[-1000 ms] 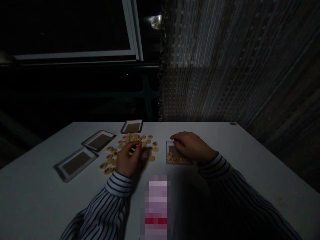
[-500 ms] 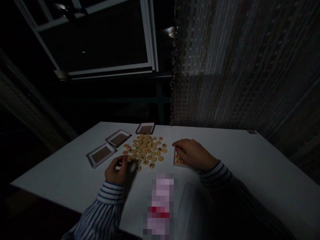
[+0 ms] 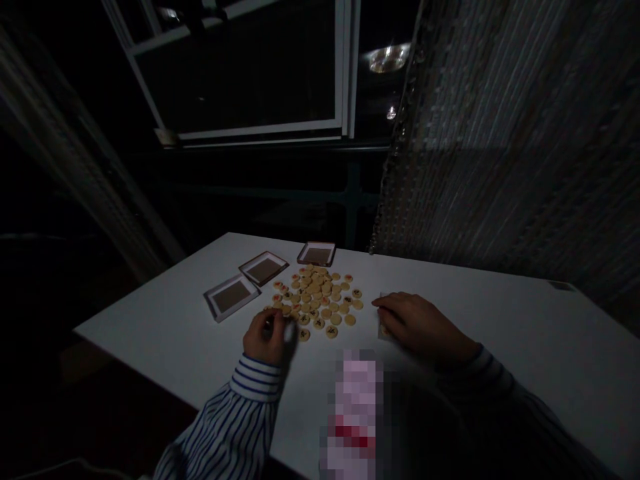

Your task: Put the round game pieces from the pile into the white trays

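Round wooden pieces, some with red or black characters, lie heaped on the white table. At the near left edge of the heap is my left hand, its thumb and index finger brought together; whatever they hold is too small to make out. My right hand rests over a shallow box right of the heap and covers most of it. Its fingers are bent close together, and what is under them is hidden.
Three shallow open trays stand behind and left of the heap: a pale one, a dark-rimmed one and another farther back. A pixelated pink item is at the near edge. A bead curtain hangs behind.
The view has turned left, so everything appears farther right. My right hand now covers more of the box and its red-marked pieces. My left hand stays near the heap's edge.
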Motion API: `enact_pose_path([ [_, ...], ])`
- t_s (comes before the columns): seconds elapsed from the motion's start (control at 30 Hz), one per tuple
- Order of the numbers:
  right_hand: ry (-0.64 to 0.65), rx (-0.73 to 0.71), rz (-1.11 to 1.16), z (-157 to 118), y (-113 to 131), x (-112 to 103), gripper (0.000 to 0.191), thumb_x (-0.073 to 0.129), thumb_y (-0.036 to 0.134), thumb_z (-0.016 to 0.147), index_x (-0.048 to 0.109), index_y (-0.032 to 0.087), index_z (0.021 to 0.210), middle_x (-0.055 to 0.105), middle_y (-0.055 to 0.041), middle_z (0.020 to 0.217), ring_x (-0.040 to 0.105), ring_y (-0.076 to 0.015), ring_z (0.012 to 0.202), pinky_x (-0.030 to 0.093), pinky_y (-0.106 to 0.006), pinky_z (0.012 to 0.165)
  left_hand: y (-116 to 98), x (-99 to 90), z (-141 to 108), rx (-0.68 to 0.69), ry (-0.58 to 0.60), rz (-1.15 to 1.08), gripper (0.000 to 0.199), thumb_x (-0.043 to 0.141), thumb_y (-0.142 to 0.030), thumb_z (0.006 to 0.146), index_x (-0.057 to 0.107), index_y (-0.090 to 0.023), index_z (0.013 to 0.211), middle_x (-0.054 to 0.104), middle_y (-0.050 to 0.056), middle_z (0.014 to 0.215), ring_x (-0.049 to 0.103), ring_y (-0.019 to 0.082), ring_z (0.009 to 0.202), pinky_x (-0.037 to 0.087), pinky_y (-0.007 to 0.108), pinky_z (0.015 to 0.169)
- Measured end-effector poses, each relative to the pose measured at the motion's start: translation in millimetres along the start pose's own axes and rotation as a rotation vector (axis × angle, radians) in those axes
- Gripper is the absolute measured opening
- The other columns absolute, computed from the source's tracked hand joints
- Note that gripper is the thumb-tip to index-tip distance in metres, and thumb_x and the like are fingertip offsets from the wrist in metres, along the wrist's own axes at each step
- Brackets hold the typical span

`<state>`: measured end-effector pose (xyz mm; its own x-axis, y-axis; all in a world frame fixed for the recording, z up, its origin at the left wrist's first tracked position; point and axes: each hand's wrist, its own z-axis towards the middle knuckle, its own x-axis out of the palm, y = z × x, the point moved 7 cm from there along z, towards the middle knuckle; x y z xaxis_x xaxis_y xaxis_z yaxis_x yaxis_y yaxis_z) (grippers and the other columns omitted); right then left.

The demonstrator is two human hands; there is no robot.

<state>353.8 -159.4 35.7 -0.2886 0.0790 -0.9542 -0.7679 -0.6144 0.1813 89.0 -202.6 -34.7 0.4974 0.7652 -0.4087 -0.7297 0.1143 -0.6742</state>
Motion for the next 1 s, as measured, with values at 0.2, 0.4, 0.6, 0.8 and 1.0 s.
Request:
enact_pose_path([
  [0.2, -0.039, 0.035, 0.005, 0.0, -7.5, -2.2, 0.032, 0.037, 0.025, 0.082, 0.059, 0.018, 0.104, 0.062, -0.0065, 0.102, 0.055, -0.0176, 0.093, 0.040, -0.030, 0.082, -12.7, 0.9, -0.4, 0.051, 0.045, -0.080, 0.022, 0.046, -0.035, 0.077, 0.057, -0.016, 0.085, 0.061, 0.006, 0.082, 0.057, 0.015, 0.072, 0.048, 0.028, 0.065],
  [0.4, -0.031, 0.054, 0.032, 3.0, -12.3, 4.7, 0.032, 0.037, 0.026, 0.083, 0.060, 0.017, 0.104, 0.062, -0.0071, 0.102, 0.055, -0.0182, 0.093, 0.041, -0.031, 0.082, -43.0, 24.7, 33.5, 0.133, 0.256, -0.059, 0.023, 0.050, -0.036, 0.076, 0.058, -0.019, 0.089, 0.061, 0.006, 0.093, 0.057, 0.018, 0.084, 0.046, 0.033, 0.075],
  [0.6, -0.121, 0.152, 0.108, 6.4, -23.6, -9.9, 0.029, 0.039, 0.027, 0.083, 0.061, 0.018, 0.099, 0.064, -0.0053, 0.097, 0.057, -0.0170, 0.090, 0.042, -0.029, 0.081, -70.4, 71.1, 67.4, 0.235, 0.352, -0.107, 0.021, 0.049, -0.034, 0.076, 0.059, -0.018, 0.085, 0.062, 0.005, 0.090, 0.056, 0.018, 0.087, 0.043, 0.033, 0.080],
  [0.8, -0.177, 0.141, 0.172, 28.5, -18.9, -14.5, 0.025, 0.042, 0.027, 0.082, 0.063, 0.018, 0.093, 0.065, -0.0040, 0.091, 0.058, -0.0155, 0.085, 0.044, -0.027, 0.077, -61.2, 91.0, 54.0, 0.308, 0.428, -0.078, 0.019, 0.050, -0.030, 0.075, 0.059, -0.017, 0.085, 0.062, 0.005, 0.089, 0.055, 0.018, 0.087, 0.042, 0.034, 0.083],
  [1.0, -0.049, -0.009, 0.154, 60.7, 2.5, 19.0, 0.023, 0.043, 0.025, 0.081, 0.063, 0.018, 0.092, 0.064, -0.0045, 0.087, 0.057, -0.0157, 0.081, 0.043, -0.027, 0.073, -45.0, 100.4, 39.8, 0.366, 0.620, 0.218, 0.023, 0.053, -0.033, 0.071, 0.065, -0.020, 0.085, 0.058, 0.008, 0.104, 0.050, 0.024, 0.100, 0.038, 0.040, 0.087],
])
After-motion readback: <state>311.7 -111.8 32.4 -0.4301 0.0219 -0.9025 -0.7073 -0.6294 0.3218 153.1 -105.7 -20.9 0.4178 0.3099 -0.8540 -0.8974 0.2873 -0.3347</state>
